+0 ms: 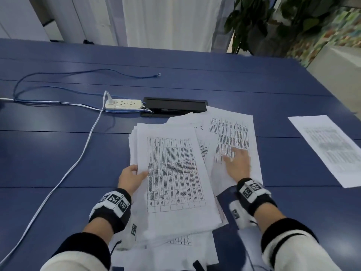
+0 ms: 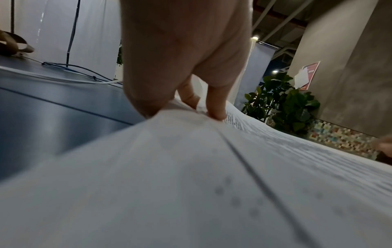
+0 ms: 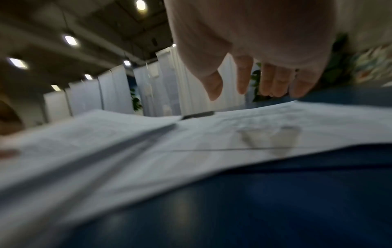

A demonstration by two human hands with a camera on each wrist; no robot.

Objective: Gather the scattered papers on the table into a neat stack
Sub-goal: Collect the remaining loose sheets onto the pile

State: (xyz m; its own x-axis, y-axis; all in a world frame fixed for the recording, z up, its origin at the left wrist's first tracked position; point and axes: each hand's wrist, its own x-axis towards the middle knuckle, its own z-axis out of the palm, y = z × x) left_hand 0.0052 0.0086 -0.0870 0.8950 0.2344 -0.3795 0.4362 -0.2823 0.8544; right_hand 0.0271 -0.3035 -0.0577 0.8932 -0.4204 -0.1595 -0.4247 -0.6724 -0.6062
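A thick bundle of printed sheets [image 1: 175, 173] lies on the blue table [image 1: 58, 157], slightly lifted at its left edge. My left hand [image 1: 132, 177] pinches that edge, thumb on top, fingers under; in the left wrist view the left hand [image 2: 182, 100] grips the bundle of printed sheets [image 2: 212, 167]. More loose sheets [image 1: 230, 133] fan out to the right of the bundle. My right hand [image 1: 237, 160] hovers over them with fingers spread and holds nothing; the right hand [image 3: 254, 83] hangs just above the loose sheets [image 3: 233, 134]. A single sheet [image 1: 330, 147] lies apart at the far right.
A white power strip [image 1: 123, 104] with white and blue cables [image 1: 78, 151] sits left of a black cable hatch [image 1: 174, 107] behind the papers. More sheets [image 1: 175, 251] lie near the front edge under the bundle. A potted plant [image 1: 254, 22] stands beyond the table.
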